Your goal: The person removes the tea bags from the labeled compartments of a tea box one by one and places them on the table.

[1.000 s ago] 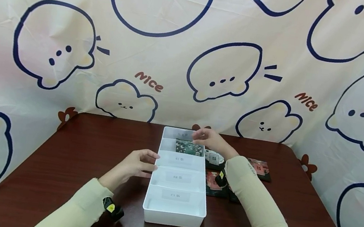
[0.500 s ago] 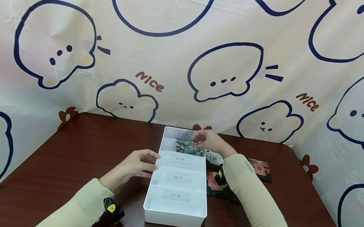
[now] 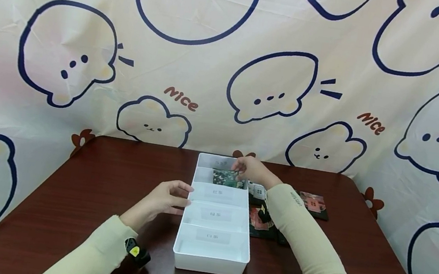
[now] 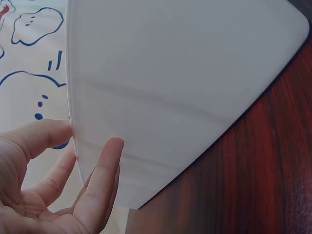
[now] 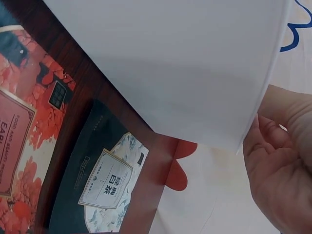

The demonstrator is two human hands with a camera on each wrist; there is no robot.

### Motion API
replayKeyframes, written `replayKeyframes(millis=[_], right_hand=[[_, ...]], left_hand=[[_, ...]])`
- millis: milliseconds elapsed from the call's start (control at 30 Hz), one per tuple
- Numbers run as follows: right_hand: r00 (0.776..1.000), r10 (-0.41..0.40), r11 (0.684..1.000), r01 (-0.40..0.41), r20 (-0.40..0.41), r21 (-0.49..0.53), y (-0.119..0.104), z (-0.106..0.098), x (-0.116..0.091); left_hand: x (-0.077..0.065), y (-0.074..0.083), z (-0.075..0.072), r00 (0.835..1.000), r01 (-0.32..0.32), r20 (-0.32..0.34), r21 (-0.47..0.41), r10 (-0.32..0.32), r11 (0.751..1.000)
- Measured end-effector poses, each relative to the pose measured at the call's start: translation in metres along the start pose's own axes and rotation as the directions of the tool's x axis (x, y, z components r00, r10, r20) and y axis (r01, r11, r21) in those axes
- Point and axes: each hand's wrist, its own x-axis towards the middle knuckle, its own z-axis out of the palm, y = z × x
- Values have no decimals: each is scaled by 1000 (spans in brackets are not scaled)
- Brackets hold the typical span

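A long white divided box (image 3: 209,264) with labelled compartments stands on the table. My left hand (image 3: 163,198) touches its left wall; in the left wrist view the fingers (image 4: 108,163) lie fairly straight along the wall and rim. Toward the far end, a green patterned tea packet (image 3: 222,178) leans in the second compartment from the back. My right hand (image 3: 254,170) reaches over the right rim with bent fingers and pinches the packet near its upper right edge. In the right wrist view, the box wall hides these fingertips.
Right of the box lie a dark packet with a white label (image 5: 106,180), a red-patterned packet (image 5: 22,122), and another red-labelled packet (image 3: 313,203) farther right. A patterned cloth (image 3: 212,69) hangs behind the brown table (image 3: 135,162).
My right hand's fingers have shifted slightly down, from above the green packet's upper right edge onto its face. The left hand, the box and the packet stay in place.
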Motion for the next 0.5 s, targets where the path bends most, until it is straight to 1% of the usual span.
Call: replayKeyframes(millis=[167, 400, 500], right_hand=[[1000, -18, 1000, 18, -10, 9, 4, -4, 1], [1000, 10, 996, -8, -17, 93, 10, -9, 0], [1000, 8, 994, -5, -21, 114, 11, -9, 0]], left_hand=[[2, 0, 1, 1000, 13, -8, 3, -13, 1000], [2, 0, 0, 1000, 15, -15, 9, -15, 1000], [2, 0, 0, 1000, 15, -13, 6, -15, 1000]])
